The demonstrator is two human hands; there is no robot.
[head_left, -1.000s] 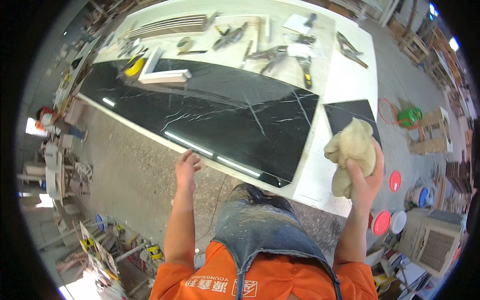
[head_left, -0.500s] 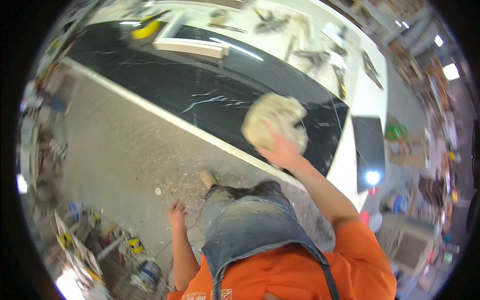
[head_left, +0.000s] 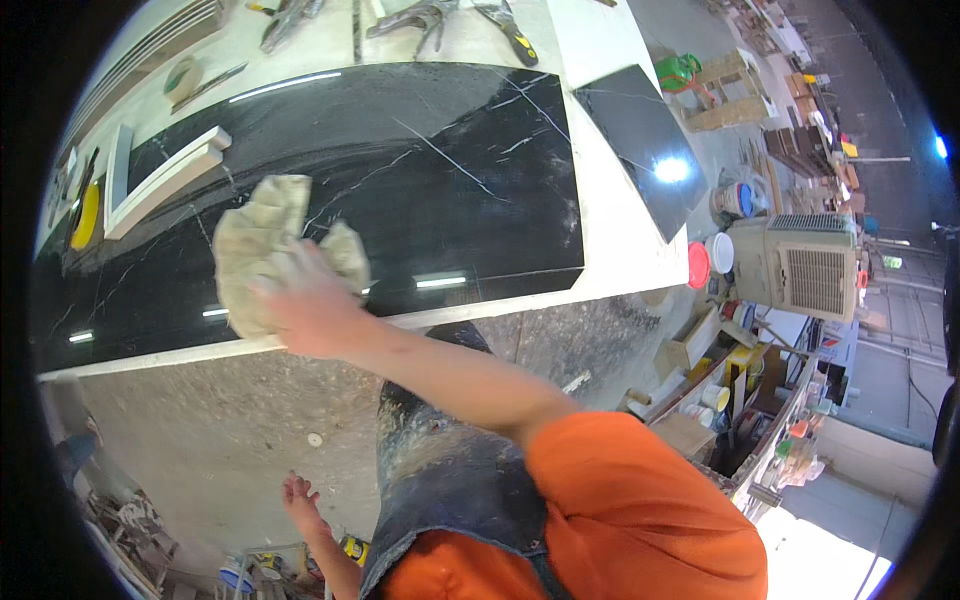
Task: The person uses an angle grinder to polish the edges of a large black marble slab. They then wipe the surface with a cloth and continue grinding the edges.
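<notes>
A black stone slab with white veins lies on the white worktable. On its near side, a crumpled cream cloth is bunched under my right hand. The hand is slightly blurred, its fingers pressed down into the cloth. Low beside my body hangs my left hand, apart from the table, with loosely bent, separated fingers and nothing in them.
A white L-shaped frame piece and a yellow-handled tool rest toward the slab's left end. Clamps and a tape roll lie behind it. A smaller dark slab sits at right; beyond stands an air cooler.
My right hand has swept the cloth leftward along the slab, away from its right end. The view has turned, and my left hand still hangs at my side.
</notes>
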